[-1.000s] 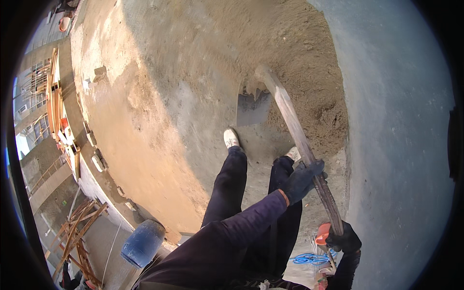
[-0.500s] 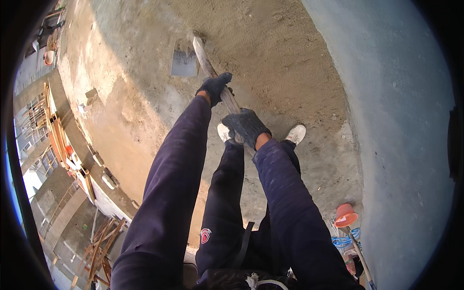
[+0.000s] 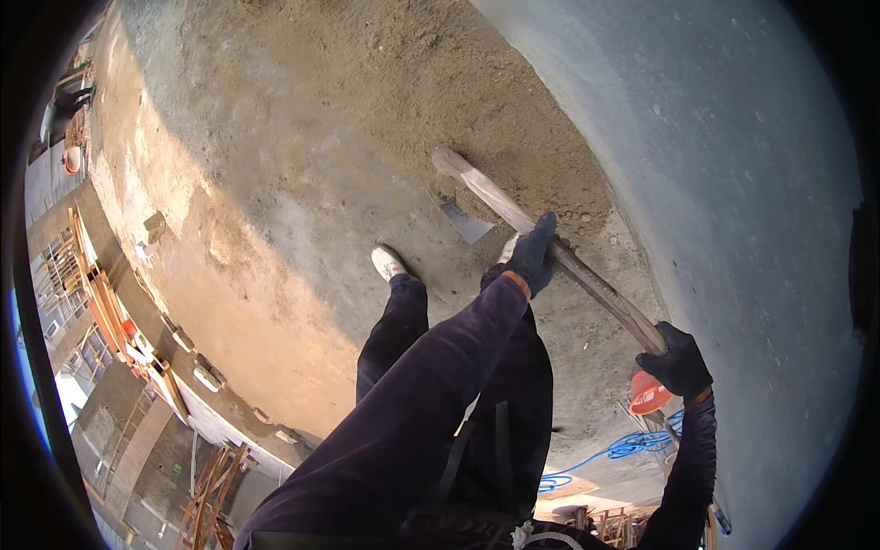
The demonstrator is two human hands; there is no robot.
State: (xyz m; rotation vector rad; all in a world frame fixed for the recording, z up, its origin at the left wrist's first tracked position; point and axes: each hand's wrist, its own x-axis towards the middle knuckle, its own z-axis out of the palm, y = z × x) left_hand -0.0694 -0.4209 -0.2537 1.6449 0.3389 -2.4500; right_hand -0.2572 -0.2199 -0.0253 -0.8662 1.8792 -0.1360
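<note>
Both hands, in dark gloves, are wrapped round the wooden handle of a hoe (image 3: 605, 293). My left hand (image 3: 532, 255) grips it about mid-length, over my right shoe. Farther back, near the handle's right end, my right hand (image 3: 680, 360) is closed on it, close to the wall. The handle slants from the far left down to the near right. A flat grey metal blade (image 3: 467, 222) shows below its far end, at the edge of a spread of damp sandy mortar (image 3: 522, 110) on the ground. How blade and handle join is hidden.
A smooth grey wall (image 3: 724, 165) curves along the right. An orange bucket (image 3: 649, 392) and a coiled blue hose (image 3: 642, 445) lie by its foot, near my right arm. Stacked timber (image 3: 119, 312) lines the left edge. A loose block (image 3: 154, 226) sits on the ground at left.
The hoe has swung right and nearer, its blade drawn back toward my feet. My hands have moved right and farther apart, the right one now out by the wall. My feet and view have shifted.
</note>
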